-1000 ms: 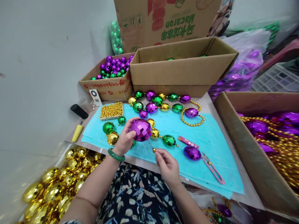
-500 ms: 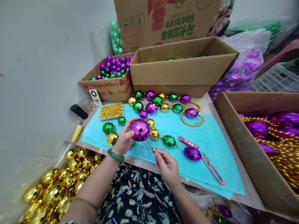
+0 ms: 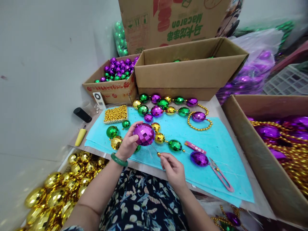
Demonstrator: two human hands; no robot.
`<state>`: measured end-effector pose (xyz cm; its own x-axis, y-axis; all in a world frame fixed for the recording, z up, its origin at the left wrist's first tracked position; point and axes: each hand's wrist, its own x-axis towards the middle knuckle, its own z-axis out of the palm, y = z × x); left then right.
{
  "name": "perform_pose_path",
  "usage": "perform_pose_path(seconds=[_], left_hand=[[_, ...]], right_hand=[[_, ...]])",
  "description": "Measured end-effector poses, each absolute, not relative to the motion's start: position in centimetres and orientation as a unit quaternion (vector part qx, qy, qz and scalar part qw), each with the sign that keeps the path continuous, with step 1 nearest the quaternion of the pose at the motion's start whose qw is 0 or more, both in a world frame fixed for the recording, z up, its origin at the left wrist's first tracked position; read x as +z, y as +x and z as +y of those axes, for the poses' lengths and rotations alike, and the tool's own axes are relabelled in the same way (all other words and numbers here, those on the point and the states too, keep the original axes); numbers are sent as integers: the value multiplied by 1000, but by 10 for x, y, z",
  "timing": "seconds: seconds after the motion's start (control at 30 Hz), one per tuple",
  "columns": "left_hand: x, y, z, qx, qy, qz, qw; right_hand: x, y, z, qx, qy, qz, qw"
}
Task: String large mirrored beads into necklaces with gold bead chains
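Purple faceted bead [image 3: 144,134], frame centre: gripped in my left hand [image 3: 128,145]. Small gold bead [image 3: 158,154], just below: pinched in my right hand [image 3: 173,168]; thin line between. Already strung: bead strand [image 3: 157,111], upper centre. Seemingly unfinished: the gap between my two beads. Surface: blue cloth [image 3: 223,134]; pink snips [image 3: 222,178], lower right. Room: pale wall [image 3: 48,48], upper left; open carton [image 3: 187,77], top centre.

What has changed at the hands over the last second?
Very little: the left hand has shifted slightly left with the large purple bead. Nothing was picked up or let go; the right hand still pinches the small gold bead. The scissors and the box of gold beads stayed where they were on the blue cloth.
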<state>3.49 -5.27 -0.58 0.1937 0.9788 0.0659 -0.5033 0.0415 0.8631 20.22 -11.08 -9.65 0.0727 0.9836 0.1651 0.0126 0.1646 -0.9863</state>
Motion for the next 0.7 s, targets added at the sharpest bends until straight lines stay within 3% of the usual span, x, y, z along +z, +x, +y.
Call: perform_pose_path(seconds=[0.7], left_hand=[[-12, 33, -58, 520, 282, 292, 751]], right_hand=[[-86, 202, -109, 453, -483, -532, 528]])
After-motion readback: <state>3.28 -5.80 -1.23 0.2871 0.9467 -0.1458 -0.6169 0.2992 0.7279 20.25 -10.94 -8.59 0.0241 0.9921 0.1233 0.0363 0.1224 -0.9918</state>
